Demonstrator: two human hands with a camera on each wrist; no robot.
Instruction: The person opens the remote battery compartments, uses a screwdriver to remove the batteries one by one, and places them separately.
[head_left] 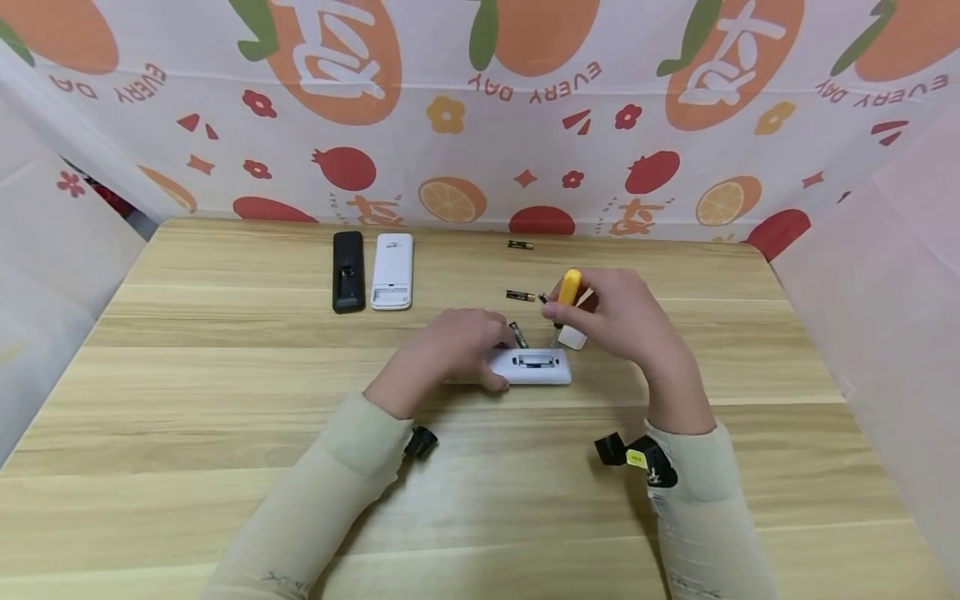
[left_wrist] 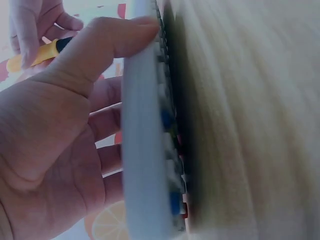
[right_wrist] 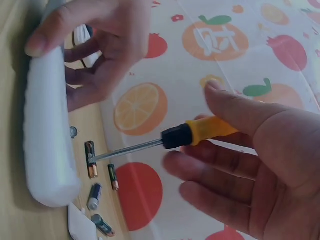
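Note:
A white remote control (head_left: 553,376) lies button side down, its battery compartment facing up with a bare slot. My left hand (head_left: 459,346) grips it by its left part, thumb on the near edge and fingers on the far one. Coloured buttons (left_wrist: 175,202) show on its underside in the left wrist view. My right hand (head_left: 626,321) pinches the yellow handle of a screwdriver (head_left: 570,288), shaft pointing down. In the right wrist view a gap shows between the screwdriver's tip and the remote. A battery (head_left: 518,335) lies beside my left fingertips.
Two batteries lie farther back, a near one (head_left: 521,296) and a far one (head_left: 521,245). Another small battery (head_left: 544,298) lies by my right fingers. A white battery cover (head_left: 572,337) sits under that hand. A black remote (head_left: 348,273) and another white remote (head_left: 392,271) stand back left.

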